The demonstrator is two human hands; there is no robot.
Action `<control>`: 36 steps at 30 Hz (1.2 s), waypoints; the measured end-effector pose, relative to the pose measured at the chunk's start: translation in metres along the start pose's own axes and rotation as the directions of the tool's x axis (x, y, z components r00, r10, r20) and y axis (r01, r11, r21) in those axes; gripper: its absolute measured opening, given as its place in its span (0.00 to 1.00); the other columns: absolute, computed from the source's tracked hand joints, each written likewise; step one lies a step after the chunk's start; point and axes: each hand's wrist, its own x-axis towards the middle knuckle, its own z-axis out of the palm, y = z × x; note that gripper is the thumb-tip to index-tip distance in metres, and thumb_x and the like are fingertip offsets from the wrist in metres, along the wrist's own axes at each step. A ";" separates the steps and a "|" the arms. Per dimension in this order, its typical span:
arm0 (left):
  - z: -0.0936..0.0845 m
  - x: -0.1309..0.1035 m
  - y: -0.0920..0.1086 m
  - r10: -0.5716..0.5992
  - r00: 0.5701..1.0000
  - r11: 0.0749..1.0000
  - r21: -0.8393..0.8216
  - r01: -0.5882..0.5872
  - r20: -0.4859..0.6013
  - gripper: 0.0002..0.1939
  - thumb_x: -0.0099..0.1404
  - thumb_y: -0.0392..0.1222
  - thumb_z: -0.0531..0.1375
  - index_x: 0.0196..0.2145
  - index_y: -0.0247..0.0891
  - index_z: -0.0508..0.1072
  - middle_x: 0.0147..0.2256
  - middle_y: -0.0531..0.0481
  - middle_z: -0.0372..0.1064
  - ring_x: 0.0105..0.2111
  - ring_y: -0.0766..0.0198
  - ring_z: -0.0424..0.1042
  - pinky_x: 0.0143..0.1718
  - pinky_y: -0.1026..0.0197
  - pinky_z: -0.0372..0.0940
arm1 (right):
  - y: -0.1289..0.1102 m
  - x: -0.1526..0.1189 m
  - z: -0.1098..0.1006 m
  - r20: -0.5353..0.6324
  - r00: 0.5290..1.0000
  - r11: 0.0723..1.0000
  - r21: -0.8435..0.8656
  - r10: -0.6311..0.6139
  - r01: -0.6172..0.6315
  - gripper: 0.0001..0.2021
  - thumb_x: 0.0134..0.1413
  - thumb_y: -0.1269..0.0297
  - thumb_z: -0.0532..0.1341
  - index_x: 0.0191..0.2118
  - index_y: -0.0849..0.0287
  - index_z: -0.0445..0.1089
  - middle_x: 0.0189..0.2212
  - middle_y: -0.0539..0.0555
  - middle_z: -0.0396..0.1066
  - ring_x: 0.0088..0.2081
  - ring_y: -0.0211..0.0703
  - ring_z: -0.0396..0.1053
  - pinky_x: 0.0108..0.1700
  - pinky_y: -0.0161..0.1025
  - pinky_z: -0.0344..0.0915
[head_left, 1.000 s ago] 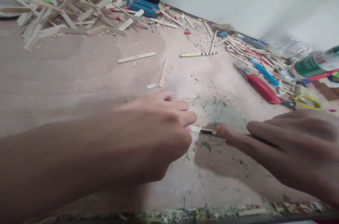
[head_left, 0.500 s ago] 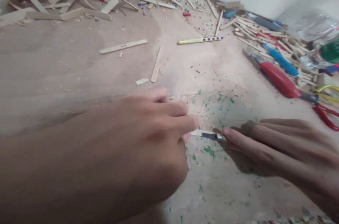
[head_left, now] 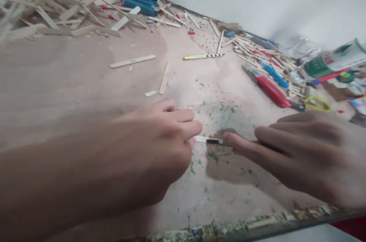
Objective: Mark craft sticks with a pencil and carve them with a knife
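My left hand [head_left: 160, 139] is closed low over the wooden table, its fingertips pinched on the left end of a small pale strip [head_left: 201, 139]. My right hand [head_left: 288, 150] is closed round a thin craft knife [head_left: 214, 141] with a dark section and a silvery collar. The knife's tip side meets the strip between the hands; its handle is mostly hidden by my right fingers. Green shavings [head_left: 213, 155] lie around the strip. Beyond my left hand are a flat wooden stick [head_left: 133, 61], a shorter stick [head_left: 164, 79] and a pale offcut [head_left: 150, 93].
A dotted yellow pencil [head_left: 203, 57] lies further back. Piled sticks [head_left: 74, 2] fill the back left. At right are more sticks [head_left: 257, 49], a red-handled tool [head_left: 273, 90], a blue tool [head_left: 273, 73], yellow scissor handles [head_left: 317, 103] and a labelled bottle [head_left: 328, 63]. Debris lines the front edge [head_left: 228, 230].
The view has shifted, showing more of the front edge and the bottle at right. Both hands keep their holds, and the knife remains beside my left fingertips.
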 end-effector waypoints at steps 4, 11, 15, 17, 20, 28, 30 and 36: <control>0.000 -0.005 -0.006 0.101 0.994 0.991 0.087 -0.103 0.030 0.07 0.55 0.32 0.59 0.23 0.42 0.69 0.34 0.49 0.68 0.36 0.54 0.64 0.39 0.46 0.58 | 0.011 -0.011 0.013 0.013 1.000 1.000 0.028 -0.010 0.010 0.17 0.76 0.71 0.47 0.62 0.66 0.64 0.23 0.47 0.61 0.22 0.40 0.54 0.27 0.46 0.47; 0.000 -0.007 -0.006 0.091 0.996 0.995 0.036 -0.092 0.011 0.06 0.59 0.33 0.60 0.28 0.43 0.75 0.34 0.51 0.71 0.36 0.55 0.67 0.42 0.46 0.58 | 0.009 -0.025 0.052 -0.136 0.991 0.993 0.117 0.014 0.002 0.21 0.66 0.75 0.64 0.63 0.68 0.65 0.26 0.49 0.70 0.24 0.38 0.61 0.27 0.42 0.55; -0.007 -0.002 -0.003 0.117 0.993 0.989 0.096 -0.115 -0.009 0.08 0.60 0.32 0.60 0.26 0.42 0.74 0.34 0.51 0.71 0.35 0.56 0.67 0.41 0.46 0.57 | 0.001 -0.025 0.065 -0.307 0.948 0.996 0.064 0.082 -0.065 0.19 0.66 0.73 0.63 0.60 0.68 0.69 0.23 0.47 0.66 0.23 0.38 0.57 0.24 0.42 0.53; -0.009 0.000 -0.002 0.123 0.992 0.981 0.146 -0.124 0.016 0.08 0.60 0.33 0.61 0.25 0.41 0.73 0.32 0.51 0.70 0.33 0.56 0.66 0.39 0.47 0.56 | -0.001 -0.027 0.064 -0.291 0.955 0.998 0.041 0.057 -0.047 0.20 0.65 0.73 0.64 0.61 0.70 0.68 0.24 0.47 0.66 0.23 0.38 0.57 0.24 0.41 0.53; -0.009 0.002 0.000 0.089 0.996 0.980 0.181 -0.085 -0.010 0.06 0.60 0.33 0.62 0.27 0.40 0.73 0.32 0.50 0.69 0.32 0.56 0.64 0.37 0.49 0.56 | -0.006 -0.032 0.051 -0.195 0.976 0.995 0.055 0.093 -0.084 0.17 0.71 0.71 0.58 0.61 0.68 0.67 0.25 0.47 0.66 0.23 0.38 0.58 0.25 0.41 0.55; -0.003 -0.001 0.002 0.168 0.984 0.948 0.283 -0.144 -0.064 0.06 0.63 0.31 0.59 0.36 0.33 0.77 0.36 0.43 0.74 0.35 0.53 0.68 0.36 0.51 0.59 | -0.036 -0.024 0.008 -0.039 0.907 0.895 0.185 0.419 -0.406 0.18 0.77 0.63 0.51 0.52 0.57 0.79 0.22 0.49 0.72 0.20 0.36 0.66 0.24 0.37 0.57; -0.006 0.001 0.008 0.156 0.988 0.967 0.208 -0.149 -0.019 0.07 0.63 0.31 0.60 0.38 0.33 0.77 0.35 0.44 0.74 0.35 0.53 0.69 0.36 0.51 0.60 | -0.038 -0.019 0.006 -0.032 0.893 0.880 0.191 0.449 -0.435 0.17 0.75 0.66 0.53 0.52 0.56 0.80 0.22 0.49 0.74 0.20 0.36 0.68 0.24 0.36 0.55; -0.012 0.005 0.021 0.231 0.973 0.933 -0.282 -0.224 -0.009 0.18 0.68 0.28 0.57 0.52 0.40 0.75 0.44 0.51 0.78 0.44 0.61 0.74 0.48 0.57 0.66 | -0.033 -0.016 0.013 -0.011 0.895 0.861 0.277 0.446 -0.426 0.15 0.74 0.66 0.54 0.55 0.58 0.78 0.30 0.53 0.79 0.24 0.36 0.72 0.26 0.35 0.55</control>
